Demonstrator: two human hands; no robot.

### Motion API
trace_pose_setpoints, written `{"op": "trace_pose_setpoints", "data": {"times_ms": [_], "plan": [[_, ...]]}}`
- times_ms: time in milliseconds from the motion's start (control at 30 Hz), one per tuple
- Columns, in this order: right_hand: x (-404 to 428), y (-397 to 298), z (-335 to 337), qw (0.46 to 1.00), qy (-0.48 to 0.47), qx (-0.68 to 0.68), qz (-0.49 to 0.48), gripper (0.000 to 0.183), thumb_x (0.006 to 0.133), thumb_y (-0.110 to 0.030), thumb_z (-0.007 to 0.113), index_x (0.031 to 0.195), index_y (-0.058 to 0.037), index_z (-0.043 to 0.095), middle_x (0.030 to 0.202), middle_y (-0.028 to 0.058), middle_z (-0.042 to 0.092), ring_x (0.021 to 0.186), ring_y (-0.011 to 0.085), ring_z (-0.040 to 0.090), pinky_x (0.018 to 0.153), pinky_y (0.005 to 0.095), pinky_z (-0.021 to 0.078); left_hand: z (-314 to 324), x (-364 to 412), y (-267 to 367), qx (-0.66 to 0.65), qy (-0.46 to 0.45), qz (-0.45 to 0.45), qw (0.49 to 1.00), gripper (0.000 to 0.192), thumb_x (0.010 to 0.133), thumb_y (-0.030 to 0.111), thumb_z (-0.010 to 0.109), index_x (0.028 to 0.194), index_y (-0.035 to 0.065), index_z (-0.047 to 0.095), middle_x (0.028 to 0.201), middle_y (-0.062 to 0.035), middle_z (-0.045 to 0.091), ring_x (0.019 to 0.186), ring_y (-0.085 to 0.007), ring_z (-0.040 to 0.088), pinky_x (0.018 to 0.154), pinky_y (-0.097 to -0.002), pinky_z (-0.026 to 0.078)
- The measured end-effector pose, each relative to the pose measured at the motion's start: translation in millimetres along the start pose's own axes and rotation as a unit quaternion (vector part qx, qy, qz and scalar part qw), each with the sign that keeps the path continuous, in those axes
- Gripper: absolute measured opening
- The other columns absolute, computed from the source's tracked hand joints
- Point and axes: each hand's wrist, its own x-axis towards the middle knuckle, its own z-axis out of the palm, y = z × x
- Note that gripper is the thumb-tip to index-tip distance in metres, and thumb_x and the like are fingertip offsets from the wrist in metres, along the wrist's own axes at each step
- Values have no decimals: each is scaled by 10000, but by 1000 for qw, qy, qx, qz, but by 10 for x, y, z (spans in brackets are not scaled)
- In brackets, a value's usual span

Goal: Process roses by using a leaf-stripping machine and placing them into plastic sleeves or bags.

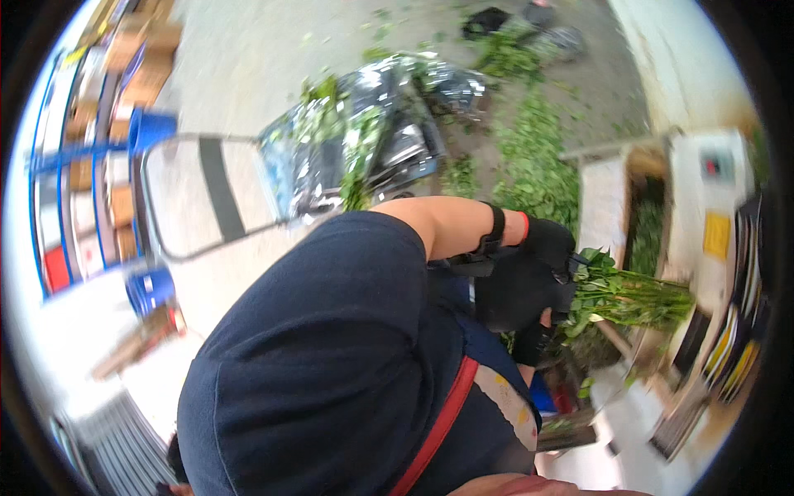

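Note:
My left hand (549, 243), in a black glove with a red cuff edge, is at the leafy end of a bunch of green leafy stems (645, 297). Below it, my right hand (532, 342) also wears a black glove, with a bare fingertip showing against the same bunch. Both hands appear closed around the leaves, though most fingers are hidden. The stems lie sideways, their cut ends pointing right towards a wooden stand (605, 204). Between the hands is a dark shape that I cannot make out.
Loose leaves (536, 161) cover the floor ahead. Clear plastic wrap with greens (378, 118) lies by a metal-framed cart (205, 192). Blue shelving (93, 180) with cardboard boxes (146, 74) and a blue bin (151, 129) stand at left. A pale cabinet (707, 186) is at right.

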Motion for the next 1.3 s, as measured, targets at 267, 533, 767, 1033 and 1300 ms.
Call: {"op": "trace_pose_setpoints", "data": {"times_ms": [267,533,767,1033,1300], "plan": [[846,720,1463,671,-265,-688,-73,617,860,-479,545,1236,4,471,1279,194,465,1104,298,500,844,424,450,-285,-2610,-907,-1,459,-249,853,520,678,460,677,984,46,607,894,-186,631,839,-321,615,720,-417,462],[382,986,2479,725,-304,-619,-13,484,871,-349,533,1197,8,511,1143,175,574,1052,292,546,900,357,418,124,-5579,-2450,176,663,-443,577,181,731,238,639,841,98,607,836,-141,625,813,-341,597,689,-414,461],[-23,1775,3069,550,-448,-703,-56,407,811,-253,654,1121,-10,552,1039,159,630,942,268,614,806,358,480,591,-6743,-4103,274,539,-660,447,492,675,466,664,1033,139,579,1015,-84,631,975,-274,577,727,-441,442],[138,2633,3762,567,-500,-651,-67,352,831,-239,593,1078,8,547,991,198,599,987,305,565,811,369,449,658,-5726,-4845,130,467,-415,770,279,770,380,566,813,122,665,848,-135,647,815,-337,612,720,-456,480],[302,2394,3152,622,-430,-655,-20,414,808,-346,615,1114,-70,582,1020,129,643,964,255,605,831,358,449,730,-4154,-4429,-94,492,-313,807,489,774,384,662,1102,28,591,1049,-194,622,973,-334,596,822,-384,469]]}}
